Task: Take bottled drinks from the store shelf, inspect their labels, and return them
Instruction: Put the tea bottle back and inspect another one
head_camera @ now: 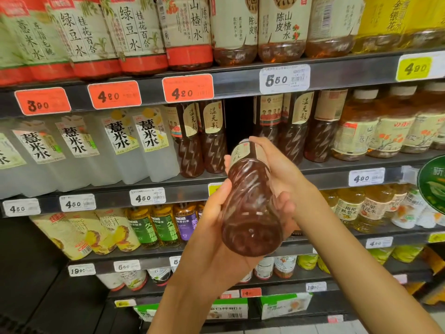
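Two bare hands hold one dark reddish-brown drink bottle in front of the shelves, and I see it tilted with its ribbed base toward the camera and its neck pointing away toward 12 o'clock. My left hand cups the lower body from the 9 o'clock side, fingers curled under it and the thumb lying along its flank. My right hand wraps the upper part from 3 o'clock, fingertips reaching over the beige label near the neck. That label's writing is turned away and blurred; I cannot read it.

At 12 o'clock behind the bottle there is a dark gap in the second shelf row. Matching spiral-ribbed bottles stand on both sides of it, their labels reading 湿无影. At 9 o'clock on the same shelf stand cloudy white bottles marked 薏米水. The top shelf carries 绿豆水 桂花百合 at 11 o'clock and 山楂陈皮水 at 12 o'clock. Orange price tags read 3.90, 4.20 and 4.20; a white tag reads 5.50, and a yellow tag at 2 o'clock reads 4.90.
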`<state>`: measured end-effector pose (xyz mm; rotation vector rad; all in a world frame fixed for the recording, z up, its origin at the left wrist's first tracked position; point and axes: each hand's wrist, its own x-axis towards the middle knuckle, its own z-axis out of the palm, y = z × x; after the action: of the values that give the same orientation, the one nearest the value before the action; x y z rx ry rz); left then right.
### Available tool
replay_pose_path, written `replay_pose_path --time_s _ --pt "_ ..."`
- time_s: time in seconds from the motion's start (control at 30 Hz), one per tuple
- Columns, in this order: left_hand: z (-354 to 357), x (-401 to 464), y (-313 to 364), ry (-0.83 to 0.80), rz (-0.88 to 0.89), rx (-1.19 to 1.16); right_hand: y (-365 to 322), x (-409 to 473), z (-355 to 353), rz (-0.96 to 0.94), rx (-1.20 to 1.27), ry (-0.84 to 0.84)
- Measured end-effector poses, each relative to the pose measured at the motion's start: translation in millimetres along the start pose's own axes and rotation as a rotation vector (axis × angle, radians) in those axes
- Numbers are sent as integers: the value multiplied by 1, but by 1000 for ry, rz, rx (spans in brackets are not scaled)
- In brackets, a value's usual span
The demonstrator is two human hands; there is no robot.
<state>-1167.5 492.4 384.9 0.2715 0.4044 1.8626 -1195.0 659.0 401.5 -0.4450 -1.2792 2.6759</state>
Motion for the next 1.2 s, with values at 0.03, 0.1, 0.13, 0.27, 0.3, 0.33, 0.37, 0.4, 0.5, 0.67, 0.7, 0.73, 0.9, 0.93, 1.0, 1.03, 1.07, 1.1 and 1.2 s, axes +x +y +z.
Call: replay_pose_path --time_s 0.03,0.1,0.13,0.27,0.3,0.33,0.37,0.4,0.5,0.67,0.7,0.73,0.9,0.93,1.0,1.03,1.07,1.1,1.2 --pt "-3 2 2 -7 0 40 -3 -1 2 -7 49 -30" --pt "-8 3 7 -5 6 131 -9 -2 5 -83 61 -67" --pt "-11 4 8 23 0 172 -11 -3 7 -133 55 -89" --pt "-21 7 11 169 80 543 -19 -12 7 -292 15 -170" --pt "-21 7 11 186 94 695 -21 -14 8 -332 -9 -184" --pt "-21 7 11 191 107 857 -21 -17 10 -368 -32 -193" --pt "-22 7 10 201 115 1018 -22 -20 13 -393 -49 -203" --pt "-20 8 7 221 118 1146 -22 -22 16 -409 -60 -216" --pt "-22 10 0 278 167 1277 -22 -30 20 -467 -124 -282" --pt "-28 20 -4 309 414 1361 -30 -49 25 -543 -364 -324" --pt "-29 22 -4 308 455 1374 -30 -52 25 -559 -403 -344" --pt "-31 23 -4 308 490 1388 -30 -56 26 -580 -429 -370" --pt "-38 30 0 329 587 1418 -23 -67 26 -693 -474 -504" --pt "-39 31 3 344 580 1427 -23 -68 26 -721 -516 -525" --pt "-41 32 9 352 581 1446 -21 -70 25 -770 -628 -547" --pt "-42 33 12 352 597 1452 -20 -70 23 -789 -673 -557" --pt "-44 33 16 357 618 1454 -19 -70 22 -801 -700 -568" --pt "-44 32 19 360 637 1455 -18 -70 22 -806 -713 -582" --pt "-44 26 25 352 630 1465 -17 -68 21 -803 -700 -602"
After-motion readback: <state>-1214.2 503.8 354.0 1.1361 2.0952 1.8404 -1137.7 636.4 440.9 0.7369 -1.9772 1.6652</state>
